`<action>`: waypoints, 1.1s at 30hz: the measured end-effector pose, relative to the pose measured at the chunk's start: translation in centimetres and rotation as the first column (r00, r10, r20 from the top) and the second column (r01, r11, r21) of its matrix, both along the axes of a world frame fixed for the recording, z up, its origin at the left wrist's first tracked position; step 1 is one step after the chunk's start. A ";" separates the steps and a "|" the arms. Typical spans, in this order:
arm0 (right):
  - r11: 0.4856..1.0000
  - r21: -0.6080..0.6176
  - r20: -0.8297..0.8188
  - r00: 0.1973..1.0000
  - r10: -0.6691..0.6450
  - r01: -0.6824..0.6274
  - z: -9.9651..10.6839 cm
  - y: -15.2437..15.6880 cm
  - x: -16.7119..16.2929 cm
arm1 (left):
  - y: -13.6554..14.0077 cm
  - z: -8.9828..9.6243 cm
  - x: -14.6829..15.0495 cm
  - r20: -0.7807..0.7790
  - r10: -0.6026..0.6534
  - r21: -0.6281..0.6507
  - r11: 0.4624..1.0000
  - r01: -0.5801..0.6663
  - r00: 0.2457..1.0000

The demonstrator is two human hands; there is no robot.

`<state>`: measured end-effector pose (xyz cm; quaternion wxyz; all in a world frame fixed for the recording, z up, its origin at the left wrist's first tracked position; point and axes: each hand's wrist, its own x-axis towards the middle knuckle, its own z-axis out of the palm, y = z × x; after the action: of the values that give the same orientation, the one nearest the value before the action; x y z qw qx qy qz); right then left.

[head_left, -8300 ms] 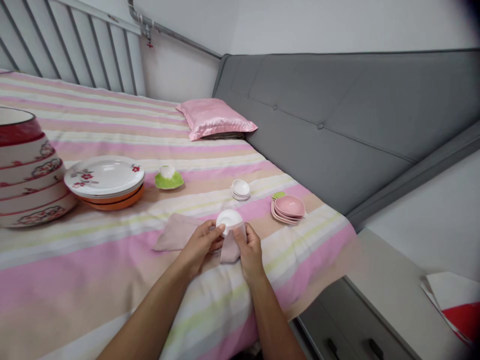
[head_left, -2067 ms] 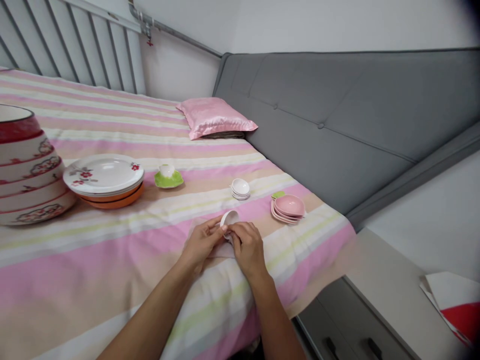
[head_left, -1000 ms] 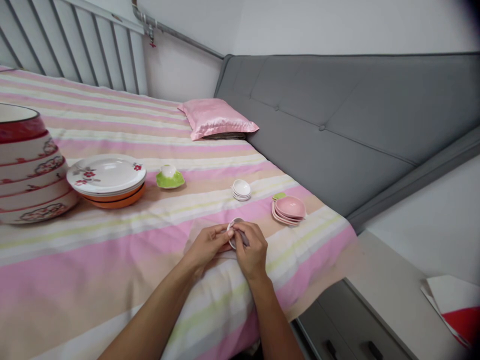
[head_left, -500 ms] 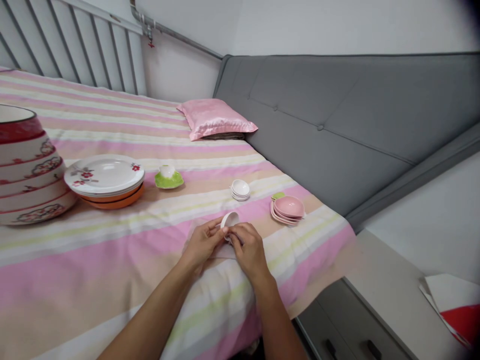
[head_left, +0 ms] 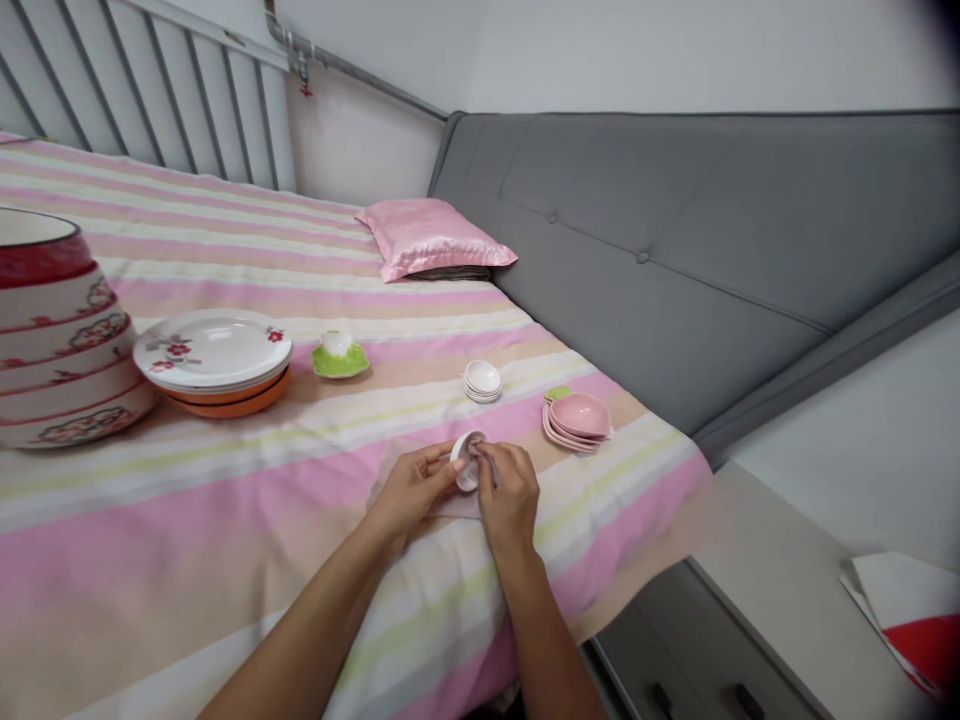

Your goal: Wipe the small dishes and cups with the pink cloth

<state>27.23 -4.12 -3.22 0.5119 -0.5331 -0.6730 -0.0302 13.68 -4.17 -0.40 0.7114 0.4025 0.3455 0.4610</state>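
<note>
A small white bowl [head_left: 465, 476] is tipped with its opening toward my right side, and my left hand [head_left: 409, 488] grips it by the rim. The fingers of my right hand [head_left: 510, 490] are pinched on a pale pinkish cloth [head_left: 456, 506], with a bunched part of it pressed inside the bowl. The rest of the cloth lies beneath both hands on the striped bedspread [head_left: 300, 500]. Just beyond stands a short stack of similar small white bowls [head_left: 482, 378]. To the right of my hands sit several stacked pink dishes [head_left: 579, 416], with a bit of green showing behind them.
At left rise a tall stack of red-trimmed bowls [head_left: 64, 350] and a pile of flowered plates [head_left: 217, 350] over orange ones. A green leaf-shaped dish [head_left: 341, 366] carries a white piece. Farther back lies a pink pillow [head_left: 435, 238] by the grey headboard [head_left: 675, 220]. A nightstand [head_left: 795, 560] stands right.
The white bowl has turned so its inside faces more to the right. My right fingers have moved from its lower outer side up into it with the cloth.
</note>
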 end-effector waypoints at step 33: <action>0.999 -0.029 -0.088 0.995 -0.037 0.035 0.4 -0.1 0.1 | -0.3 0.5 0.1 -0.002 -0.086 0.023 0.996 0.086 0.996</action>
<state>27.37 -4.24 -2.78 0.5333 -0.5528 -0.6403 -0.0067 13.75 -4.51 0.11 0.7257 0.4255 0.3226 0.4339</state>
